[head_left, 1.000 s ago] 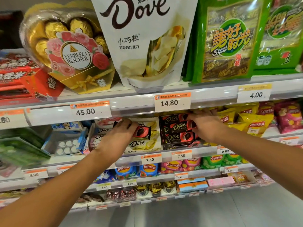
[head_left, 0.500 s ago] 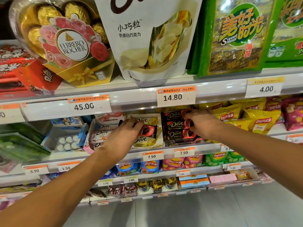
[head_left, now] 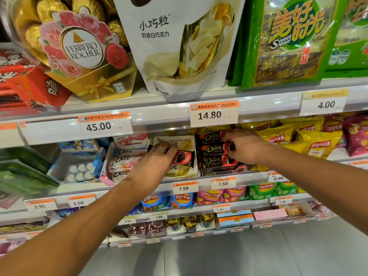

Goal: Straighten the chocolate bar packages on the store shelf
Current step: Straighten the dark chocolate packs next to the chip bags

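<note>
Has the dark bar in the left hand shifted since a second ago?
Yes. Against the 7.50 price tag below it, the dark bar has slid slightly right, toward the dark Dove stack.

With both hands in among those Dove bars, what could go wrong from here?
The left hand holds a dark Dove bar tilted over the cream Dove box; set down there, it would likely end up in the wrong box. The right hand presses the stacked dark Dove bars near the shelf edge; a hard nudge might tip some off. The yellow Lay's bags beside that wrist could get knocked.
</note>
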Motion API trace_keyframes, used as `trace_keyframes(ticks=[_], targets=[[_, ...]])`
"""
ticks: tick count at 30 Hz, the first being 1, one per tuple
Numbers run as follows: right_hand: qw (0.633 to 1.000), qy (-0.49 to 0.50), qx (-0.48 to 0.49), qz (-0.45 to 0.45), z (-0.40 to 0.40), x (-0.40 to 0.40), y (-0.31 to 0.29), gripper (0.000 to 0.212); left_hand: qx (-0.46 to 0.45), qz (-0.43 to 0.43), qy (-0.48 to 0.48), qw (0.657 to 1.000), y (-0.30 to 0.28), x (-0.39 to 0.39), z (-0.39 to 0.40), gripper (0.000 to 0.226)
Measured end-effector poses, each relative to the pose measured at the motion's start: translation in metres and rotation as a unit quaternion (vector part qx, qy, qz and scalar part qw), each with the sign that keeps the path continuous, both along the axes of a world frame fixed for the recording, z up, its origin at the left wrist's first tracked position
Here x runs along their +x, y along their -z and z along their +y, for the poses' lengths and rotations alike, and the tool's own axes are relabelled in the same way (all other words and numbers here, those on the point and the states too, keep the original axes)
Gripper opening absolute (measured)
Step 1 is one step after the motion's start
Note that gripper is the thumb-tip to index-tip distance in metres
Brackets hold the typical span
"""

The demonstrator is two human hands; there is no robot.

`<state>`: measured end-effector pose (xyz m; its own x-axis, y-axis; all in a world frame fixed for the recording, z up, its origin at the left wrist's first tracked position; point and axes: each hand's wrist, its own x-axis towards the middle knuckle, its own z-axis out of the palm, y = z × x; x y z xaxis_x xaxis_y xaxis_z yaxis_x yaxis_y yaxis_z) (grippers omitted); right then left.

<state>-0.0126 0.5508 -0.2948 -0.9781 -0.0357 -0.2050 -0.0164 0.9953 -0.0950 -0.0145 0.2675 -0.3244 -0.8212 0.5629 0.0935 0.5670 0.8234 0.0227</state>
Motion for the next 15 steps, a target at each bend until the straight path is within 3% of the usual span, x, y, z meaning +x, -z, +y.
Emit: trace_keyframes(ticks=[8,15], targets=[[0.999,-0.009,0.013,0.035,0.002,0.002,0.009,0.034,0.028,-0.022,0.006,0.999,-0.001,0.0,0.01,0.041],[0.992,0.011,-0.11,0.061,0.013,0.008,0.004,0.036,0.072,-0.038,-0.007,0.997,-0.002,0.0,0.031,0.043]])
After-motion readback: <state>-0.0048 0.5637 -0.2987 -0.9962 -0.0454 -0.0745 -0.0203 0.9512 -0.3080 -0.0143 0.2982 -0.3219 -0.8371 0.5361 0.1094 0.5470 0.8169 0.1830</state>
